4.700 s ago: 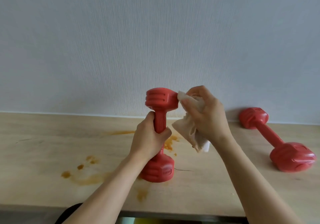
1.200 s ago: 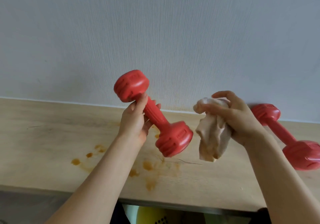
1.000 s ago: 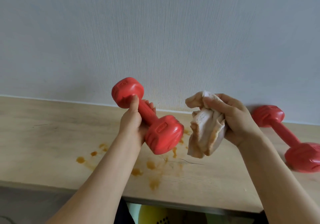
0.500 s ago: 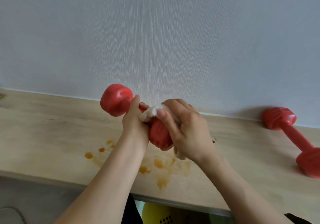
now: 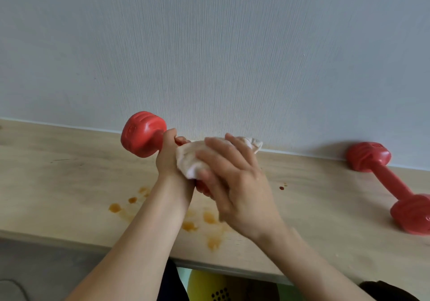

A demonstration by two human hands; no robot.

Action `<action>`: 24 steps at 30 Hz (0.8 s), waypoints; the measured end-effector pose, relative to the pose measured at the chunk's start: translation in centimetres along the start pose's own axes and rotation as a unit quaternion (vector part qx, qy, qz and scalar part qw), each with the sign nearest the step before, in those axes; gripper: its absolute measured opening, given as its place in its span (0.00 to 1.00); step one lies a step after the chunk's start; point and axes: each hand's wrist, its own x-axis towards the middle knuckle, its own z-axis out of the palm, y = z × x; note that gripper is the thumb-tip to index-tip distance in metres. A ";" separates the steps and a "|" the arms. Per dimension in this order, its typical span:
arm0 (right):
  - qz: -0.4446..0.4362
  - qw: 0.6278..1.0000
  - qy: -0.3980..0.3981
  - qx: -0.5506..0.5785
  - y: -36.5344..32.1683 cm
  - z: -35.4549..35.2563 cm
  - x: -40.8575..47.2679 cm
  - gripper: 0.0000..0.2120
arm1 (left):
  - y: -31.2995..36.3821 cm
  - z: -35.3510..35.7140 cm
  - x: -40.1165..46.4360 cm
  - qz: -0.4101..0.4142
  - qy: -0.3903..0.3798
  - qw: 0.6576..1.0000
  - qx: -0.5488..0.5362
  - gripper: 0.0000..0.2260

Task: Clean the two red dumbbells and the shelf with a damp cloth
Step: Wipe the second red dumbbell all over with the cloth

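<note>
A pale damp cloth (image 5: 193, 159), held apart from the dumbbell a second ago, is now wrapped over the near head of the lifted red dumbbell (image 5: 143, 133) by the curled right hand (image 5: 235, 184), while its handle is gripped by the left hand (image 5: 166, 159), so this head is probably being wiped. Brown stains (image 5: 209, 218) are left on the wooden shelf (image 5: 69, 184) near its front edge; the second red dumbbell (image 5: 391, 182) lies well apart by the wall (image 5: 209, 45).

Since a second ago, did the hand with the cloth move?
Yes. The right hand carried the cloth leftward, away from the dumbbell on the shelf, onto the held dumbbell.
</note>
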 end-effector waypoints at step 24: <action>0.487 0.511 -0.073 0.705 4.1 -1.1 0.9 0.24 | -0.2 3.7 -1.9 0.050 -0.068 0.986 -0.147 0.16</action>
